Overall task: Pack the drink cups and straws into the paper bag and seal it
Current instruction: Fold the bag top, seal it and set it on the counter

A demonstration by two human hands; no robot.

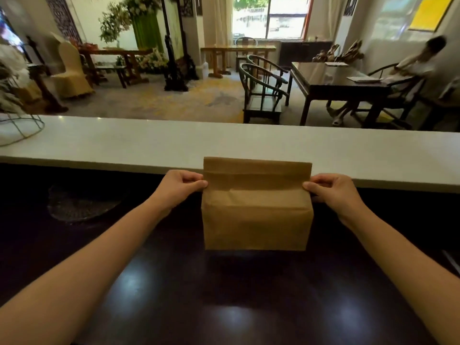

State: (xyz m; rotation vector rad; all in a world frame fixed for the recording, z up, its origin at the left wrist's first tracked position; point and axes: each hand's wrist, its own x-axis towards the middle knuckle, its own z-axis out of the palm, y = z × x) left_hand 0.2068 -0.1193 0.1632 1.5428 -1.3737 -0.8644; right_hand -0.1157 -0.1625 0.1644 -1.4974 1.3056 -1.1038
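A brown paper bag (257, 215) stands upright on the dark glossy counter (224, 295), its top flattened and creased with fold lines. My left hand (180, 186) pinches the bag's upper left edge between thumb and fingers. My right hand (332, 189) pinches the upper right edge the same way. The bag's mouth is closed flat, so whatever is inside is hidden. No cups or straws are visible.
A raised white ledge (149, 143) runs across just behind the bag. A wire basket (20, 130) sits on it at far left, and a dark woven mat (79, 202) lies on the counter at left. Beyond are wooden chairs, tables and a seated person (413, 68).
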